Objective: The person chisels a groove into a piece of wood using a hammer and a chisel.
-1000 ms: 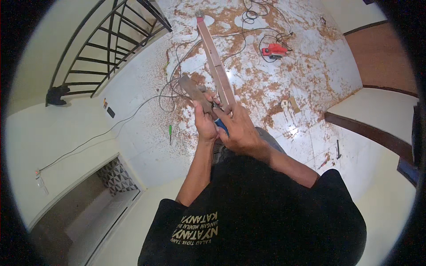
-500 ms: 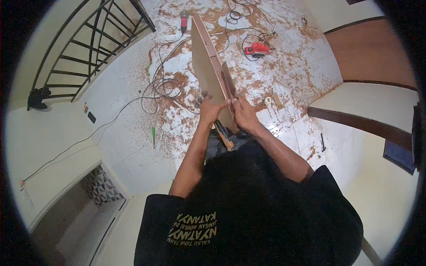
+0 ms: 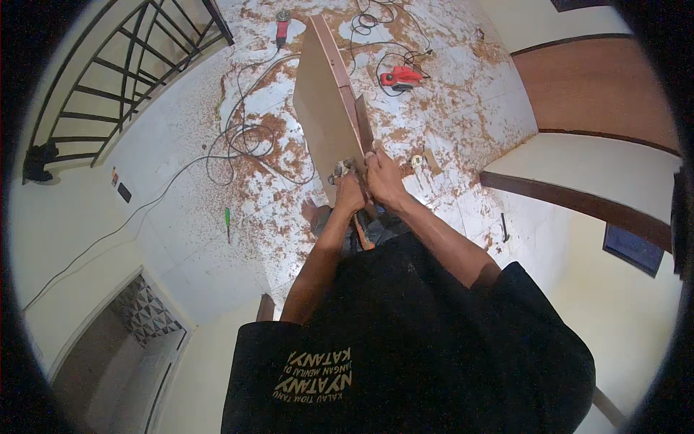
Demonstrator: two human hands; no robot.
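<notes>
A wooden door panel stands on its long edge in front of me, its pinkish narrow edge facing up. My left hand is closed at the near end of the panel, round what looks like a hammer. Its grey metal head shows past my fingers, and its black-and-orange handle runs back under my wrist. My right hand grips a thin brown strip of wood that lies along the panel's right side. My right fingertips are partly hidden behind the strip.
Wood shavings cover the tiled floor. A red angle grinder and a red electric planer lie beyond, with black cables looping left. A green screwdriver lies left, a tape measure right. A black railing stands far left.
My left hand has moved right and closed in beside my right hand, bringing the hammer head against the panel. My view has shifted slightly, so the room sits further left.
</notes>
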